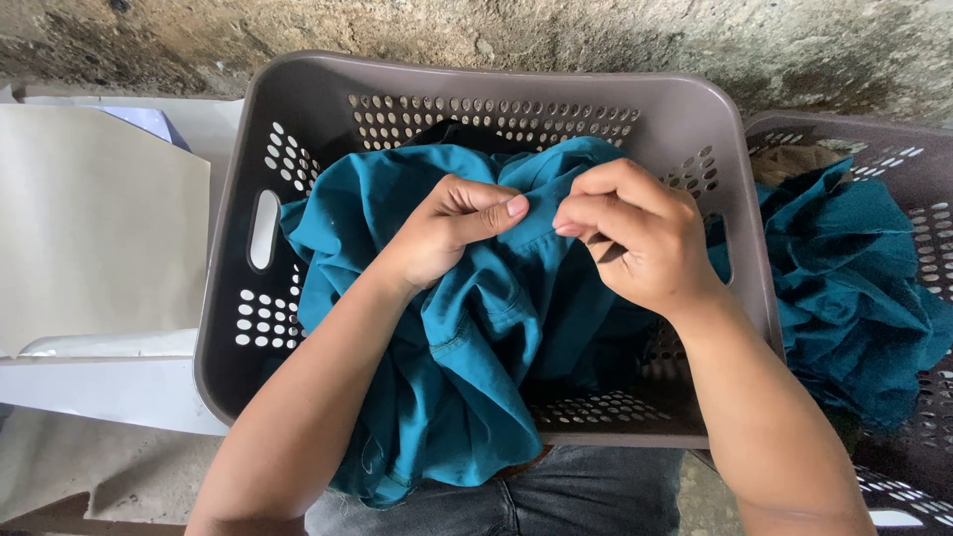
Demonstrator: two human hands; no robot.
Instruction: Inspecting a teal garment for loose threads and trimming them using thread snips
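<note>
right now both of my hands are busy with the teal shirt (467, 347), pinching it along one seam edge up near the top of the bundle. my left hand (447, 233) is curled, thumb pressed flat over the fabric with the fingers tucked under, so it is gripping a fold of the cloth. my right hand (635, 238) sits just beside it, thumb and forefinger nipped together on the same edge, the other fingers bent in behind. the two thumbs nearly meet, with only a short strip of seam between them.

under my hands the shirt lies heaped in a grey plastic basket (253, 337) with round holes in its walls and a slot handle on the side beyond my left hand. part of the shirt spills over the near rim, below my left forearm, and hangs down onto my jeans (586, 491). something dark (447, 134) shows at the back of the basket, past my fingertips; i cannot tell what it is.

off beyond my right wrist stands a second grey basket (918, 179), touching the first, with more teal cloth (854, 288) piled in it. out past my left arm lies a pale flat sheet (99, 228) on a white surface, and a rough concrete wall (476, 30) runs behind everything.
</note>
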